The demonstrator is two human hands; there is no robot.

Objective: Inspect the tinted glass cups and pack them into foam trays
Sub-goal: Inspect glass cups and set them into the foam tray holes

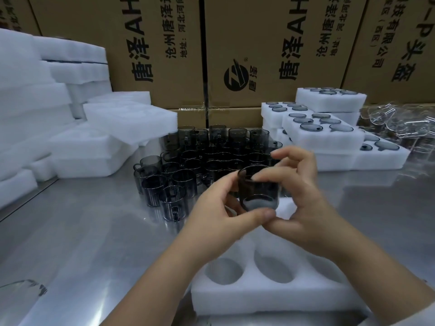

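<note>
Head view: inspection step in hand. Brushed steel table (82,231) (reflective). White foam tray (259,300), visible round wells unfilled, lies below fingers. Smoky handled cups (188,161) cluster beyond fingertips. One tinted glass cup (257,191), smooth cylinder, gripped by left hand (219,208) and right hand (303,198), fingers curled round rim and base. Next, judged: lower upright into well.

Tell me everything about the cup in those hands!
The held cup is short and round, made of smoky grey see-through glass, with an open rim on top and a thick, paler base. No handle shows from here. It is lifted, mouth up, above the white foam tray. The left hand grips its side and base, and the right hand has fingers on its rim.
</note>
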